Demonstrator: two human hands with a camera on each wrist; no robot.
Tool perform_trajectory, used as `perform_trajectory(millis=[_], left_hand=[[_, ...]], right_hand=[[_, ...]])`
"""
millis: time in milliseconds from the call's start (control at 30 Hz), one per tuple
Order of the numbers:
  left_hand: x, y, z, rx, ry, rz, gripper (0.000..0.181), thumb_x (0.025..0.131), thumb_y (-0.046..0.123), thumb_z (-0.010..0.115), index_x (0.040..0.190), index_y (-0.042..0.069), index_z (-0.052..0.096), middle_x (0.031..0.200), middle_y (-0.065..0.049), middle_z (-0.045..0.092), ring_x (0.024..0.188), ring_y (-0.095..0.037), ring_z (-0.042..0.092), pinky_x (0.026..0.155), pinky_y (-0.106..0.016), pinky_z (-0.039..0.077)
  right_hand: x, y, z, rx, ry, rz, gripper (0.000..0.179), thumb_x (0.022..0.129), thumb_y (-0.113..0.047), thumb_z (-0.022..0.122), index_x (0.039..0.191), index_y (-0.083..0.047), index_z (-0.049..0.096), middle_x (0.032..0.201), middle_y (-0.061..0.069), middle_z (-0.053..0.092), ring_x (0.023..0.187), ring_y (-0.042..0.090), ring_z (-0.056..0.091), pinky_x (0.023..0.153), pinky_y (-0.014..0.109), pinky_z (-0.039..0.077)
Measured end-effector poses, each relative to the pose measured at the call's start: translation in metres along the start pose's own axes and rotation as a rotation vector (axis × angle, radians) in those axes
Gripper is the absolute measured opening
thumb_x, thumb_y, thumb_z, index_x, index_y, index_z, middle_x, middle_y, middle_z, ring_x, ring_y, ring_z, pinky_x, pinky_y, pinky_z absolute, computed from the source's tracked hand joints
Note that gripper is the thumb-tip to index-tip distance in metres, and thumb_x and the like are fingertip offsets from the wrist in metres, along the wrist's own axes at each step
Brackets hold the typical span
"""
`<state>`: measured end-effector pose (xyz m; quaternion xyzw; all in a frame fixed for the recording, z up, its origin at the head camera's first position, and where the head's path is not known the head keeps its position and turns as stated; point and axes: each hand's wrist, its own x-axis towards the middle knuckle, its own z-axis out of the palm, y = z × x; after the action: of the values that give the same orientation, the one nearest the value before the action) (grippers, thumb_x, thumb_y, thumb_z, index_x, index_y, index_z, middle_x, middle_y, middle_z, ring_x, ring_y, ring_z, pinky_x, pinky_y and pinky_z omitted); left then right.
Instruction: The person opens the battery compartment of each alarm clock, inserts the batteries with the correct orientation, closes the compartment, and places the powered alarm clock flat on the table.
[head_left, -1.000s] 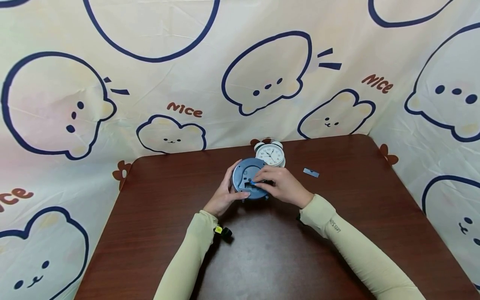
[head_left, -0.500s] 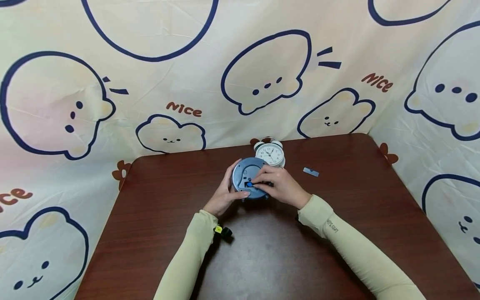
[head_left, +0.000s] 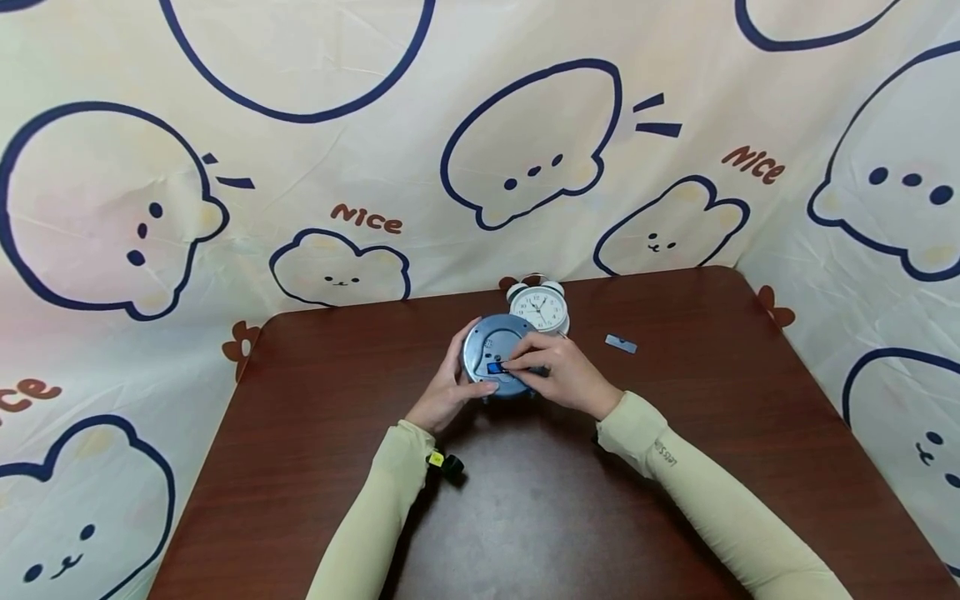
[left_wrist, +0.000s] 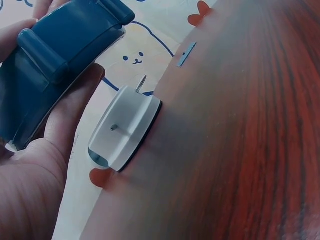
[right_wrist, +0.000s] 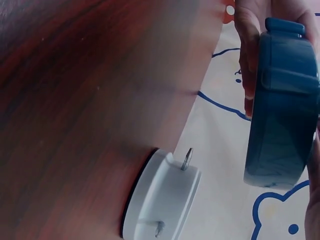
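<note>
A round blue clock (head_left: 483, 337) is held up over the table with its back towards the head camera. My left hand (head_left: 445, 393) grips it by its left rim, thumb along the lower edge. Inside the uncovered battery slot in its back lies a blue battery (head_left: 494, 367). The fingertips of my right hand (head_left: 561, 371) pinch the right end of that battery and hide part of it. Both wrist views show only the blue side of the clock (left_wrist: 65, 55), so the slot is hidden there.
A white twin-bell alarm clock (head_left: 540, 308) stands just behind the blue one. To its right, a small blue-grey battery cover (head_left: 621, 343) lies on the brown table (head_left: 330, 467). A printed cloth (head_left: 420, 167) hangs behind the table and along both sides.
The blue battery has gone from tilted at my right fingertips to lying flatter in the slot. My right hand has shifted slightly left; the left hand keeps its grip on the clock.
</note>
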<state>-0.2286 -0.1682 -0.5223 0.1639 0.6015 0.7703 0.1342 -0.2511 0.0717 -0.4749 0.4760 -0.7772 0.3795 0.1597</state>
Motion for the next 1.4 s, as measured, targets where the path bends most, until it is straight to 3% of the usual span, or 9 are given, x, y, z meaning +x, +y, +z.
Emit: perform_trajectory(millis=[167,233,433,567,700,800,900,1067,1400], left_hand=[[0.0,0.002,0.0,-0.008,0.011,-0.015,0.101,0.089,-0.004,0.072,0.163,0.038,0.018,0.164,-0.006,0.025,0.14,-0.028,0.044,0.101,-0.032,0.055],[0.0,0.002,0.0,-0.023,0.015,-0.019,0.101,0.089,-0.005,0.071,0.163,0.037,0.018,0.164,-0.007,0.025,0.139,-0.028,0.045,0.1,-0.032,0.055],[-0.001,0.004,0.001,-0.042,0.01,-0.004,0.104,0.088,-0.005,0.073,0.164,0.037,0.017,0.164,-0.006,0.024,0.139,-0.029,0.045,0.102,-0.034,0.055],[-0.001,0.003,0.001,-0.038,0.008,0.003,0.105,0.087,-0.006,0.074,0.164,0.036,0.017,0.164,-0.007,0.024,0.139,-0.028,0.045,0.102,-0.033,0.055],[0.0,0.002,0.002,-0.033,0.004,0.013,0.105,0.087,-0.008,0.072,0.165,0.033,0.016,0.164,-0.008,0.024,0.139,-0.028,0.046,0.102,-0.033,0.055],[0.0,0.002,0.002,-0.02,0.008,0.019,0.106,0.086,-0.007,0.074,0.165,0.033,0.016,0.164,-0.006,0.024,0.141,-0.029,0.044,0.103,-0.034,0.054],[0.001,0.003,0.003,0.003,0.012,0.031,0.107,0.085,-0.004,0.076,0.166,0.031,0.014,0.164,-0.004,0.025,0.143,-0.031,0.04,0.103,-0.033,0.054],[0.002,0.002,0.006,0.04,0.007,0.041,0.109,0.085,-0.002,0.078,0.167,0.027,0.011,0.165,-0.004,0.026,0.145,-0.031,0.035,0.104,-0.03,0.052],[0.003,0.0,0.011,0.048,0.001,0.032,0.11,0.085,0.005,0.082,0.167,0.029,0.012,0.163,-0.004,0.028,0.144,-0.029,0.037,0.103,-0.029,0.053]], right_hand=[[0.002,0.002,0.0,-0.044,0.044,0.001,0.022,0.078,-0.008,0.09,0.099,-0.011,0.085,0.094,-0.001,0.076,0.092,0.015,0.066,0.08,0.031,0.058],[0.002,0.003,0.001,-0.05,0.062,0.035,0.02,0.077,-0.011,0.092,0.096,-0.013,0.085,0.098,0.0,0.075,0.099,0.019,0.063,0.087,0.037,0.055],[-0.002,0.007,0.004,0.105,0.071,0.305,0.011,0.078,-0.016,0.092,0.088,-0.018,0.087,0.124,0.005,0.059,0.127,0.027,0.043,0.104,0.054,0.042],[-0.003,0.009,0.005,0.194,0.046,0.395,0.012,0.082,-0.019,0.09,0.093,-0.018,0.086,0.136,0.007,0.053,0.136,0.029,0.042,0.108,0.058,0.043],[-0.003,0.01,0.004,0.243,0.055,0.454,0.03,0.087,-0.02,0.086,0.116,-0.014,0.079,0.146,0.011,0.046,0.138,0.033,0.042,0.111,0.058,0.044],[-0.003,0.01,0.005,0.292,0.04,0.557,0.056,0.091,-0.024,0.081,0.142,-0.015,0.06,0.151,0.014,0.038,0.137,0.035,0.042,0.11,0.06,0.046],[-0.001,0.007,0.009,0.301,-0.012,0.667,0.082,0.091,-0.035,0.08,0.158,-0.018,0.036,0.157,0.015,0.032,0.137,0.036,0.041,0.108,0.061,0.046],[0.002,0.002,0.017,0.258,-0.028,0.732,0.1,0.086,-0.04,0.083,0.163,-0.014,0.024,0.16,0.016,0.033,0.14,0.038,0.039,0.111,0.062,0.042],[0.007,-0.009,0.021,0.292,0.055,0.84,0.092,0.081,-0.03,0.088,0.155,-0.017,0.034,0.151,0.017,0.037,0.134,0.038,0.043,0.104,0.062,0.047]])
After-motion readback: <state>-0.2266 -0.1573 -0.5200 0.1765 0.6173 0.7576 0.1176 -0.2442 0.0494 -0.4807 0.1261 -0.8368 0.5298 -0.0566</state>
